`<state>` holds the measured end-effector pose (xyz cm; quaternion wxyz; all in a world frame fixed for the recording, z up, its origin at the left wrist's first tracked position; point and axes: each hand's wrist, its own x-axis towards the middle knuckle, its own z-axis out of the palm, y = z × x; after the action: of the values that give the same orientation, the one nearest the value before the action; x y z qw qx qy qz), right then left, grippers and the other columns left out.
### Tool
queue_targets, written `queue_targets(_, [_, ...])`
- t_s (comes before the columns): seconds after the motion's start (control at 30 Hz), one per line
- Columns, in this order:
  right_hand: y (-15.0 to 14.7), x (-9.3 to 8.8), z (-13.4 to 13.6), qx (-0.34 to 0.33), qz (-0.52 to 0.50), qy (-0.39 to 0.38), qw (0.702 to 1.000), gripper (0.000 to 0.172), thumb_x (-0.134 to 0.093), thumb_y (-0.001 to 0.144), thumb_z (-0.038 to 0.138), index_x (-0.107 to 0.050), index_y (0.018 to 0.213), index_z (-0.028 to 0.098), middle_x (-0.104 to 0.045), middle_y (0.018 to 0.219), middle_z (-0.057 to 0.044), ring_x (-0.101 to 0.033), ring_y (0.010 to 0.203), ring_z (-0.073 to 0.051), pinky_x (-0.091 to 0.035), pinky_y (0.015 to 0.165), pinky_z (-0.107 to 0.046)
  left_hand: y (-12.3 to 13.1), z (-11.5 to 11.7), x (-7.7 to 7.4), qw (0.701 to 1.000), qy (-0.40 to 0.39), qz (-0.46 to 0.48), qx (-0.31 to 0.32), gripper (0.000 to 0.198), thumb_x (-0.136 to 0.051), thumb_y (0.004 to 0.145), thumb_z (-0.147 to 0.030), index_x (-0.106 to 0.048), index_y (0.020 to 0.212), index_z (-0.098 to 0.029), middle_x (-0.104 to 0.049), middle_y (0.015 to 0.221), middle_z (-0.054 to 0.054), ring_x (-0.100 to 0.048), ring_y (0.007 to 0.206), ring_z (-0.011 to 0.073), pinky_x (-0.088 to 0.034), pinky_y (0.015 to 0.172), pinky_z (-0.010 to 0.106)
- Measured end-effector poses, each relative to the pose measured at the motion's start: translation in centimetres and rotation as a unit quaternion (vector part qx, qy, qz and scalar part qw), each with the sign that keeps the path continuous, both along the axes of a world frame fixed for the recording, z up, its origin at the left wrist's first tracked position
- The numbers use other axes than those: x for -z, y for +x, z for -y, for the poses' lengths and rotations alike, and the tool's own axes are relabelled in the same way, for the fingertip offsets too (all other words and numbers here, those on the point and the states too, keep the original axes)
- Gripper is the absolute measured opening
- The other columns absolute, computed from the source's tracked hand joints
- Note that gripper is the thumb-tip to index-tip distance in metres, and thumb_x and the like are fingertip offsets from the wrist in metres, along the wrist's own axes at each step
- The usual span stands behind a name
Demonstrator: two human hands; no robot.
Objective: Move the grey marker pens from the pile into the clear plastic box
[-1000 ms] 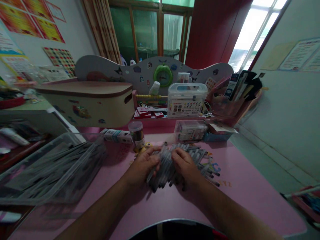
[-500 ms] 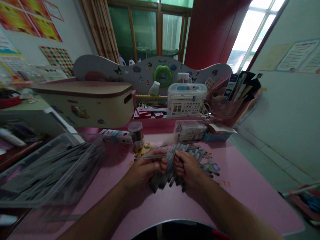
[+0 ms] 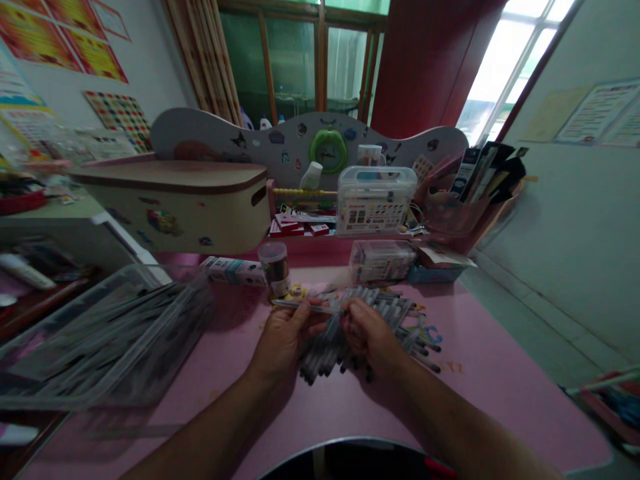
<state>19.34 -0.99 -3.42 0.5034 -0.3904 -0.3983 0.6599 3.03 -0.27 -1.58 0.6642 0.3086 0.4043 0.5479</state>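
My left hand (image 3: 287, 333) pinches a slim grey pen (image 3: 320, 307) between thumb and fingers, holding it roughly level. At the pen's right end, the closed fingers of my right hand (image 3: 367, 330) grip it; they hide that tip. Under and behind both hands lies a loose heap of similar clear-grey pens (image 3: 320, 357) with dark ends, on the pink desk (image 3: 270, 420). To the left stands a clear plastic bin (image 3: 107, 373) full of long, thin grey pieces, blurred in this view.
Behind the heap stand a clear cup (image 3: 274, 267), a long patterned box (image 3: 233, 271), a clear pen case (image 3: 383, 261) and a blue box (image 3: 435, 272). A lidded cream box (image 3: 185, 217) and a handled clear case (image 3: 375, 207) sit on the shelf beyond.
My left thumb has moved up onto the pen, and the pen now reaches across to my right hand. My right hand has shifted slightly left to meet it.
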Motion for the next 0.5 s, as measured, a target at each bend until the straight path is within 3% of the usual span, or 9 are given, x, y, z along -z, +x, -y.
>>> queue_targets(0.13, [0.05, 0.24, -0.15, 0.015, 0.082, 0.016, 0.996, 0.052, -0.061, 0.084, 0.063, -0.046, 0.059, 0.021, -0.037, 0.048, 0.007, -0.027, 0.041, -0.007, -0.018, 0.037, -0.02, 0.02, 0.1, 0.32, 1.0, 0.001, 0.0, 0.002, 0.03, -0.08, 0.075, -0.037, -0.071, 0.089, -0.012, -0.078, 0.088, 0.01, -0.075, 0.08, 0.0201, -0.059, 0.065, 0.024])
queue_targets(0.33, [-0.19, -0.07, 0.06, 0.002, -0.01, -0.031, 0.999, 0.037, -0.077, 0.07, 0.045, -0.05, 0.083, 0.024, -0.04, 0.052, 0.012, -0.023, 0.038, -0.005, -0.015, 0.036, -0.016, 0.05, -0.08, 0.39, 1.0, -0.019, 0.011, -0.012, 0.021, -0.078, 0.079, -0.029, -0.07, 0.087, -0.011, -0.077, 0.084, 0.009, -0.074, 0.071, 0.0172, -0.059, 0.061, 0.022])
queue_targets(0.4, [-0.18, 0.14, 0.0, 0.015, 0.002, -0.037, 0.999, 0.036, -0.073, 0.074, 0.051, -0.053, 0.084, 0.023, -0.045, 0.056, 0.01, -0.026, 0.038, -0.005, -0.016, 0.035, -0.016, 0.02, -0.06, 0.49, 1.0, -0.017, 0.01, -0.005, 0.022, -0.077, 0.079, -0.029, -0.07, 0.088, -0.01, -0.076, 0.084, 0.01, -0.074, 0.072, 0.0175, -0.059, 0.063, 0.022])
queue_targets(0.5, [-0.1, 0.6, -0.15, 0.017, 0.07, -0.014, 0.997, 0.047, -0.061, 0.082, 0.063, -0.054, 0.068, 0.019, -0.045, 0.052, 0.006, -0.03, 0.039, -0.005, -0.02, 0.036, -0.017, 0.04, 0.07, 0.67, 1.0, -0.008, 0.008, 0.002, 0.023, -0.077, 0.08, -0.031, -0.07, 0.088, -0.01, -0.076, 0.083, 0.009, -0.074, 0.072, 0.0172, -0.059, 0.063, 0.022])
